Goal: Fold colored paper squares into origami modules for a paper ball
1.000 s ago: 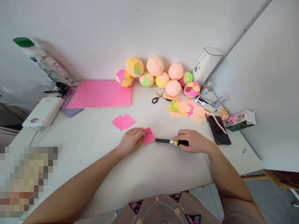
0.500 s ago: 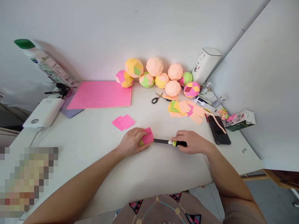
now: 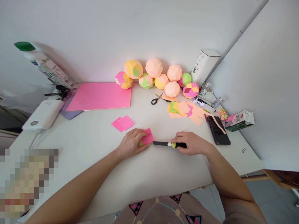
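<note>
My left hand [image 3: 133,141] is closed on a pink piece of paper [image 3: 148,137], which shows creases; a bit of yellow-green peeks out beneath the fingers. My right hand [image 3: 190,143] grips the black and yellow handle of a knife [image 3: 162,143]. Its dark blade points left, with the tip at the right edge of the pink paper. Just beyond my left hand, two pink paper squares [image 3: 123,123] overlap on the white table [image 3: 98,137].
Several faceted paper balls [image 3: 154,67] line the wall. Scissors [image 3: 156,99] lie in front of them, near a heap of coloured paper pieces [image 3: 196,111]. A phone [image 3: 218,130] and a small carton [image 3: 240,120] sit at right; a pink board [image 3: 100,96] and white box [image 3: 43,114] at left.
The blade has drawn back slightly, so its tip now shows at the paper's edge. My left hand keeps its hold on the paper.
</note>
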Available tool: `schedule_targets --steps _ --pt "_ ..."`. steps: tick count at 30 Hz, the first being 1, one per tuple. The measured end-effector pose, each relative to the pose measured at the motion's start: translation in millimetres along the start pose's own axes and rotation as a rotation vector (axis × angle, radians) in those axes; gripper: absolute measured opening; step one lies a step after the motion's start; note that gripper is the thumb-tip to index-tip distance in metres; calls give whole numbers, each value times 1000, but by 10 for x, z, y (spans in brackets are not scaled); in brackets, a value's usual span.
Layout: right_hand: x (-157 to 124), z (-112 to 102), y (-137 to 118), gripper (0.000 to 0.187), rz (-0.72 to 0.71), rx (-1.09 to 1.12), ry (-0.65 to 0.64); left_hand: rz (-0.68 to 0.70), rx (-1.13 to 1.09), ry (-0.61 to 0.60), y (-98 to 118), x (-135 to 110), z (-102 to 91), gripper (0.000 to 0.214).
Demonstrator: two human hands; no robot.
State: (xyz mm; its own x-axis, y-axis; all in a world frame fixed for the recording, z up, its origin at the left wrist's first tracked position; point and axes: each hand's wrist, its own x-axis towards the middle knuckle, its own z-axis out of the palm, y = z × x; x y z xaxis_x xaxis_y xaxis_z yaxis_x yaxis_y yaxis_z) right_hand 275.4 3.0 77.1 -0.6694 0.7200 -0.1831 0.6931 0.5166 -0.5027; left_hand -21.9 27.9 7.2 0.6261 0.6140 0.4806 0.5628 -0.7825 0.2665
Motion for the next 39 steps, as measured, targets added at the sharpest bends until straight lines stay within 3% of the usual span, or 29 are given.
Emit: schedule_targets --steps 22,30,35,39 --pt "-22 -48 -27 47 21 -10 6 -12 -20 8 -8 -6 19 31" --pt "55 98 -30 44 -33 -21 64 -11 -33 1 -6 2 5 33" --pt "98 190 -7 43 -61 -19 139 -10 -66 -15 20 27 -3 16" --pt "105 204 5 42 -24 -36 104 -7 -108 67 14 15 27 13"
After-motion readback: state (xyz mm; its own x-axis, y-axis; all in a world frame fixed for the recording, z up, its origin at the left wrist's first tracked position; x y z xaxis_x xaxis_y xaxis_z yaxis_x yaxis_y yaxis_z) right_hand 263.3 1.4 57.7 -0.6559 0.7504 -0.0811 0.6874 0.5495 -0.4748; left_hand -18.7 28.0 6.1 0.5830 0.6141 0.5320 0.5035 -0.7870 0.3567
